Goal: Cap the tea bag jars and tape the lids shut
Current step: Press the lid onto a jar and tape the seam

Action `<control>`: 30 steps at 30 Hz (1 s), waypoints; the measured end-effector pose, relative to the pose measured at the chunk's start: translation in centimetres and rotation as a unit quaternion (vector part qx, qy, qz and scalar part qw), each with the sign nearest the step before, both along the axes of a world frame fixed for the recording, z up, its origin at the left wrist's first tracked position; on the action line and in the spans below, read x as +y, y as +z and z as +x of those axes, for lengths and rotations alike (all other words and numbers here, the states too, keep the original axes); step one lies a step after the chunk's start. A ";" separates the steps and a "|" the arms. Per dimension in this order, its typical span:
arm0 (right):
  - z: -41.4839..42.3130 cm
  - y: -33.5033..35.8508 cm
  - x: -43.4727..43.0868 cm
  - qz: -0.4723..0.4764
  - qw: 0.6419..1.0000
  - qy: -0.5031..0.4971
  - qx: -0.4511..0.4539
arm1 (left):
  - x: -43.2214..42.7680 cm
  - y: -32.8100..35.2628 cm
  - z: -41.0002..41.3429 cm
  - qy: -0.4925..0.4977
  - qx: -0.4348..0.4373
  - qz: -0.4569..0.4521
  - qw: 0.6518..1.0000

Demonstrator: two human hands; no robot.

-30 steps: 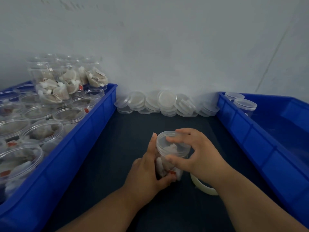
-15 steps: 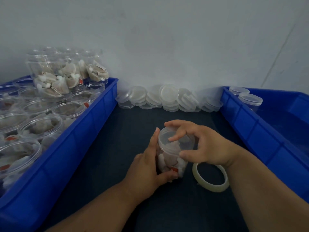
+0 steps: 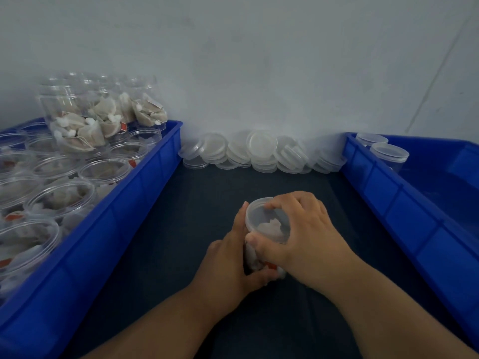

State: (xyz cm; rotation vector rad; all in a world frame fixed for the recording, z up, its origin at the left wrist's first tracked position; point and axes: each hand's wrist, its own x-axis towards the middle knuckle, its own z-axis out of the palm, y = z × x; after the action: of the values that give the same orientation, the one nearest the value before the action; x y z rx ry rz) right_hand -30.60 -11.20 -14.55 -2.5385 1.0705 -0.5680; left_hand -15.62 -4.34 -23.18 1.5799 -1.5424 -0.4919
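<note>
Filling the left side, a blue bin [image 3: 116,224] holds rows of open jars [image 3: 105,171] packed with tea bags, and at its far end some stacked jars [image 3: 85,117], also filled, stand on top of them near the wall [image 3: 259,60]. Between this bin and the other one lies the dark table [image 3: 194,203], with a heap of loose lids [image 3: 261,143] piled against the wall at its far edge. Near the middle of the table the left hand [image 3: 228,263] grips a jar [image 3: 252,257] of tea bags from its left side, the fingers pressed together and lying up along the wall of the jar, the thumb curled round its near base. A clear lid [image 3: 261,215] sits on top of the jar, and the right hand [image 3: 305,234] arches over it, fingers curled onto the far rim and thumb pressing the near rim, so the lid is pinched between them. To the right stands a second blue bin [image 3: 404,221], and two capped jars [image 3: 388,152] stand in its far corner.
</note>
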 end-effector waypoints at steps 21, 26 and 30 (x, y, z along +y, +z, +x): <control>-2.2 2.5 -4.7 0.133 0.957 0.259 -0.012 | -0.4 -0.6 0.6 0.021 0.014 0.030 0.999; -1.8 2.9 -5.1 0.130 0.959 0.253 0.014 | -0.2 -0.1 0.3 0.019 0.007 0.034 0.999; -1.4 2.9 -3.8 0.050 0.984 0.156 0.064 | -0.1 -0.2 0.2 0.018 0.008 0.024 1.000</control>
State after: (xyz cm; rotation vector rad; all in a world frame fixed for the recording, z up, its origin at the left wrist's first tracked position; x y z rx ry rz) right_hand -31.98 -15.01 -11.67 -2.6080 0.6983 -0.2634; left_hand -15.47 -4.43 -23.33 1.6344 -1.4984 -0.5235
